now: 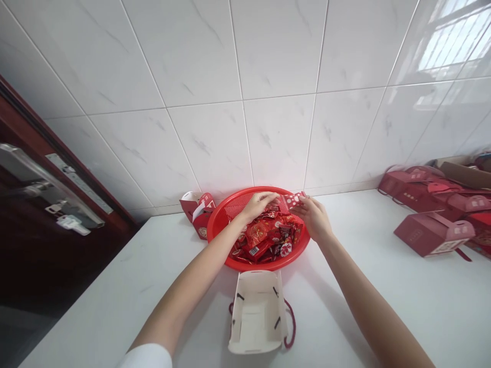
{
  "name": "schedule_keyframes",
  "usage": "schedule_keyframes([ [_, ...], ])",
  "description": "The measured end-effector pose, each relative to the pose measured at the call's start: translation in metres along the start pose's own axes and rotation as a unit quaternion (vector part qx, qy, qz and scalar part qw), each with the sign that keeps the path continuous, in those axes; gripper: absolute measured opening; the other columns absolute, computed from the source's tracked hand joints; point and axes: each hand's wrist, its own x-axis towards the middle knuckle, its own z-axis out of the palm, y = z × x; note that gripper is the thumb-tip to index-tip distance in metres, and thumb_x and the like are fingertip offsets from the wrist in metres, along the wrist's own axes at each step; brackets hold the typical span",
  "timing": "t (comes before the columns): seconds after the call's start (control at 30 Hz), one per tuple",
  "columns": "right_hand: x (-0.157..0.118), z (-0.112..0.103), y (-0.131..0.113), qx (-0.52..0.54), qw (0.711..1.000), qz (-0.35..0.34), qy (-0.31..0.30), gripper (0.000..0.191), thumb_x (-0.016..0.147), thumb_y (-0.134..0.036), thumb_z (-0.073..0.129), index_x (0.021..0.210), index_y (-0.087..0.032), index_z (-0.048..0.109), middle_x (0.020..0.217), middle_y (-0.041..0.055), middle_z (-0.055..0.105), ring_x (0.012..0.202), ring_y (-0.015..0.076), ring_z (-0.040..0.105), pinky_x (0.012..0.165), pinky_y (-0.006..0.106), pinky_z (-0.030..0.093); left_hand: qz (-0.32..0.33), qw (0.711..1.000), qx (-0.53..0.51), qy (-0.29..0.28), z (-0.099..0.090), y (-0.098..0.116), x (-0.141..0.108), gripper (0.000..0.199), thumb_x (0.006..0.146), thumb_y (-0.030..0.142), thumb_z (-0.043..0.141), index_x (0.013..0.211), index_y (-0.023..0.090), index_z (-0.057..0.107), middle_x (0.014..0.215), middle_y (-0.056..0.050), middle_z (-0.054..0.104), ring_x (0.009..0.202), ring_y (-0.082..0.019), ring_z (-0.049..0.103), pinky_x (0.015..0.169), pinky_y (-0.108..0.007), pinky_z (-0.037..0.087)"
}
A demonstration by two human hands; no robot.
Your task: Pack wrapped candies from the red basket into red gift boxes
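A red plastic basket [218,225] holds a heap of small red wrapped packets [261,232]. Over its far right part, my right hand [315,220] pinches a red packet with white dots [293,200]. My left hand [260,206] reaches over the basket's middle, its fingers stretched toward that packet, apart from it, and nothing visible in them. In front of the basket stands an open box [258,317] with a pale inside and dark red cord handles at its sides. No packets show inside it.
Small red boxes [197,212] stand left of the basket by the tiled wall [207,138]. Several dark red gift boxes [433,232] are grouped at the right on the white table [368,245]. A dark door [49,204] with keys in its lock is at the left.
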Motion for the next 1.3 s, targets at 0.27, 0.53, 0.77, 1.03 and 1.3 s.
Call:
schedule_keyframes([
  [0.27,0.005,0.0,0.004,0.068,0.996,0.048,0.026,0.03,0.065,-0.039,0.082,0.066,-0.023,0.057,0.066,0.0,0.068,0.065,0.0181,0.068,0.069,0.034,0.06,-0.089,0.957,0.268,-0.06,0.001,-0.028,0.001,0.033,0.072,0.013,0.067,0.102,0.022,0.077,0.115,-0.006,0.077,0.114,-0.029,0.066,0.103,-0.036,0.047],
  [0.53,-0.003,0.007,-0.002,0.072,0.996,0.026,0.037,0.028,0.062,-0.036,0.087,0.068,-0.022,0.064,0.067,-0.0035,0.068,0.064,0.0127,0.064,0.06,0.025,0.055,-0.129,0.892,0.414,-0.126,0.012,-0.02,0.016,0.05,0.082,0.021,0.071,0.131,0.027,0.065,0.143,-0.008,0.061,0.137,-0.035,0.049,0.115,-0.053,0.037],
  [0.77,-0.009,0.012,-0.005,0.055,0.998,0.02,0.026,0.03,0.061,-0.042,0.088,0.072,-0.022,0.069,0.067,-0.0019,0.07,0.066,0.0161,0.068,0.062,0.028,0.057,-0.138,0.889,0.418,-0.123,0.019,-0.022,0.025,0.033,0.098,0.033,0.064,0.127,0.018,0.063,0.139,-0.012,0.058,0.125,-0.028,0.058,0.105,-0.054,0.049],
  [1.03,-0.01,0.014,-0.004,0.046,0.999,0.026,0.011,0.032,0.063,-0.044,0.087,0.079,-0.02,0.073,0.072,0.002,0.074,0.076,0.0219,0.073,0.069,0.032,0.06,-0.154,0.962,0.208,-0.086,-0.007,-0.025,0.027,0.026,0.099,0.037,0.062,0.104,0.012,0.067,0.096,-0.005,0.07,0.084,-0.018,0.068,0.076,-0.035,0.058],
  [1.3,-0.007,0.015,0.002,0.05,0.998,0.027,-0.001,0.035,0.065,-0.043,0.087,0.088,-0.022,0.073,0.081,0.003,0.078,0.084,0.0261,0.075,0.076,0.037,0.061,-0.065,0.996,-0.052,-0.028,-0.007,0.002,0.022,0.045,0.08,0.058,0.07,0.071,0.016,0.062,0.069,-0.002,0.066,0.062,-0.014,0.061,0.062,-0.027,0.049],
])
